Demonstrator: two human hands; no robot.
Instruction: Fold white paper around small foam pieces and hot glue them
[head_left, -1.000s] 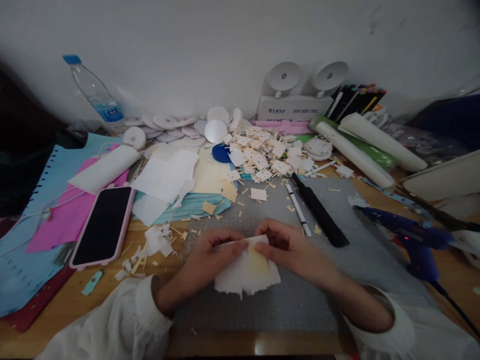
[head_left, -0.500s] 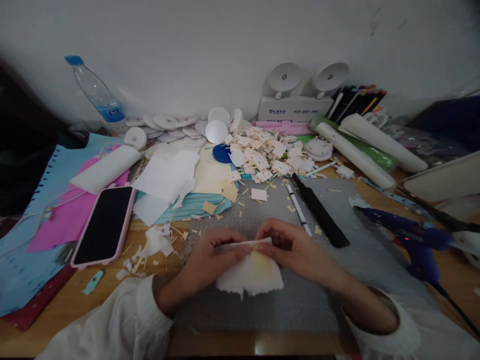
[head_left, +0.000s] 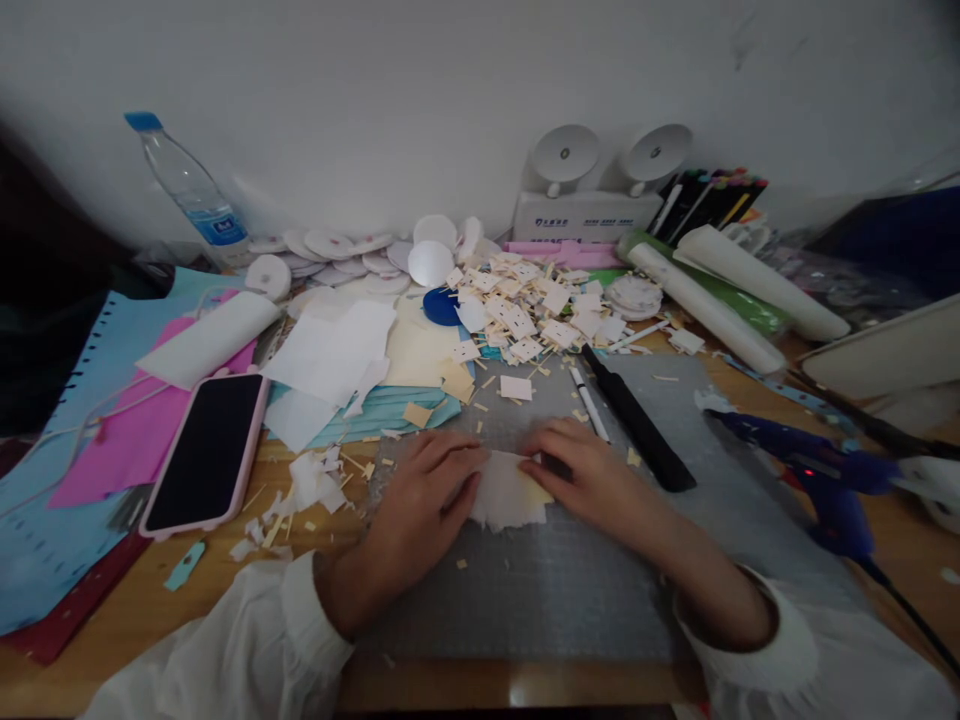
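A torn-edged piece of white paper (head_left: 510,495) lies on the grey cutting mat (head_left: 540,600), with a faint yellow area under its right side. My left hand (head_left: 427,495) grips its left edge, fingers bent and thumb near the paper. Bent over the right edge, my right hand (head_left: 581,470) holds the sheet between thumb and fingers. The fingertips are partly hidden. Just beyond the hands lie a small cream card (head_left: 516,388), a white pen (head_left: 589,403) and a long black tool or case (head_left: 637,418).
A heap of small cream cards with sticks (head_left: 517,310) lies at the back. A blue glue gun (head_left: 817,460) with a red light rests at right. On the left are a phone (head_left: 206,455), paper scraps (head_left: 315,480), white sheets (head_left: 330,345) and a water bottle (head_left: 191,190).
The white paper has gone from being held up by its top edge to lying flatter on the mat, slightly farther away. Both hands have moved to its sides, palms turned down.
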